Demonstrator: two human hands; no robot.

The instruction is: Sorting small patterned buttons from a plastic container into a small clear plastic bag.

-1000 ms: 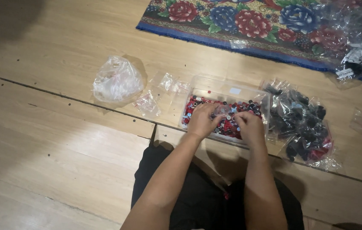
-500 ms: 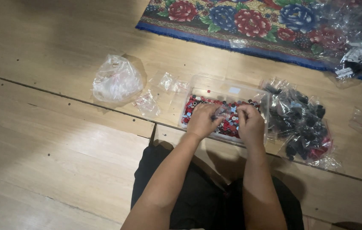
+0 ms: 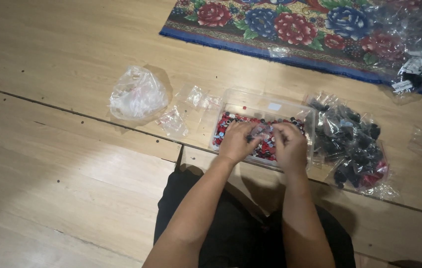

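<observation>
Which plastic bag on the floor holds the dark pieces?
The clear bag right of the clear tray, beside the right hand; those left of the tray look pale or empty.

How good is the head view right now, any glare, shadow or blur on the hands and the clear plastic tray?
Head view: warm, uneven light, with a bright patch on the wooden floor at left; glare on the crumpled clear plastic bag; left hand and right hand slightly soft over the clear plastic tray of small red and black pieces; what the fingers pinch is unreadable.
</observation>
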